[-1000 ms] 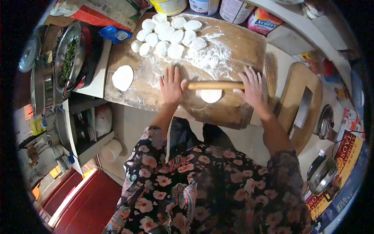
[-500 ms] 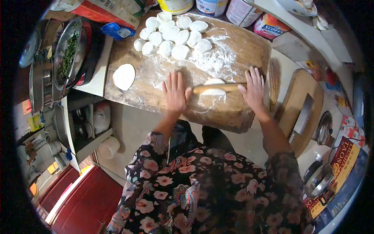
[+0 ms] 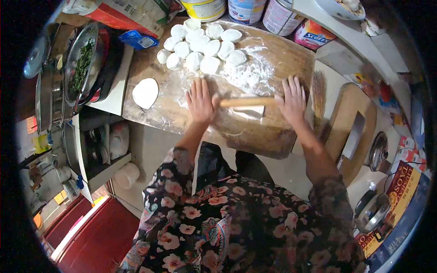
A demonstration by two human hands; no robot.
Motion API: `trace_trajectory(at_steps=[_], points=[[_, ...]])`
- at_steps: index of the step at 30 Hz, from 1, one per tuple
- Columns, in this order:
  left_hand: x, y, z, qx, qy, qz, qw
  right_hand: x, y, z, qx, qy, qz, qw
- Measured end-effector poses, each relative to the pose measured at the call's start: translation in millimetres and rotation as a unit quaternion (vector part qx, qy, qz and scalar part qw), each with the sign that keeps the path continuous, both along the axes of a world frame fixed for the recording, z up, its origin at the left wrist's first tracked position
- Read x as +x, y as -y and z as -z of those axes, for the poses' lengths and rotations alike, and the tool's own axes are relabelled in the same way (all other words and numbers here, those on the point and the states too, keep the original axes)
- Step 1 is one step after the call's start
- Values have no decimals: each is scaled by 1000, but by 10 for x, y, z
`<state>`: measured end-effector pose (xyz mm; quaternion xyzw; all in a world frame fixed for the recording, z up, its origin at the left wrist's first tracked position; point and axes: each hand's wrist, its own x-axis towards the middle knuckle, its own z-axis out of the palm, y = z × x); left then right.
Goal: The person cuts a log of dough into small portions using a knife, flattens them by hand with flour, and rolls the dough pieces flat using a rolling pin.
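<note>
On the wooden board, a rolling pin (image 3: 248,102) lies crosswise over a sheet of white dough (image 3: 249,111). My left hand (image 3: 200,103) is at the pin's left end, palm down, fingers stretched forward. At the right end, my right hand (image 3: 292,100) lies in the same way, fingers out flat rather than wrapped round the wood. The palms hide both tips of the pin. A rolled dough round (image 3: 145,93) rests to the left of my left hand. Farther back are several small flattened dough pieces (image 3: 199,43), with scattered flour (image 3: 253,73) beside them.
The wooden board (image 3: 170,102) has a brush of dry bristles (image 3: 318,93) beyond its right edge. A cleaver (image 3: 353,136) lies on a cutting board (image 3: 334,125) farther right. Chopped greens fill a metal bowl (image 3: 95,68) at left. Tins (image 3: 246,10) line the back.
The rolling pin has shifted slightly left under my hands and now lies more level. The dough beneath shows more toward the front and looks straighter-edged. The camera view has shifted a little.
</note>
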<state>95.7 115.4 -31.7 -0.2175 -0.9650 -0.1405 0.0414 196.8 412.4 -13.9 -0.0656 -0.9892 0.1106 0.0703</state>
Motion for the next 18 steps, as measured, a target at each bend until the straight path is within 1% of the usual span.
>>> trace_trajectory(at_steps=[2, 3, 5, 6, 8, 10, 11, 13, 14, 16, 18], points=[[-207, -146, -69, -11, -12, -33, 999, -110, -42, 74, -3, 2, 18, 1000], [-143, -83, -80, -15, -12, -35, 999, -129, -31, 103, -5, 3, 37, 999], [55, 46, -143, -5, -2, 47, 999, 175, 65, 80, -21, -4, 16, 1000], [229, 124, -221, 2, 57, 60, 997, 418, 120, 53, -34, -3, -4, 999], [592, 359, -204, -25, 50, 114, 992, 886, 232, 17, -35, -4, -25, 999], [706, 407, -269, -56, 114, 104, 986, 874, 281, -51, -38, -12, -43, 998], [640, 386, -240, -55, 112, 105, 987, 807, 264, -59, -31, 1, -39, 999], [375, 268, -90, -4, 68, 61, 996, 447, 170, -137, -11, 18, -43, 999], [193, 199, -33, 27, 41, 45, 998, 186, 75, -63, -10, 18, -43, 999], [-141, -20, -33, 0, -32, -22, 999, -147, -33, 94, -8, 5, -3, 1000], [-160, -71, -71, -15, -32, -34, 999, -88, -4, 197, -11, -1, 12, 1000]])
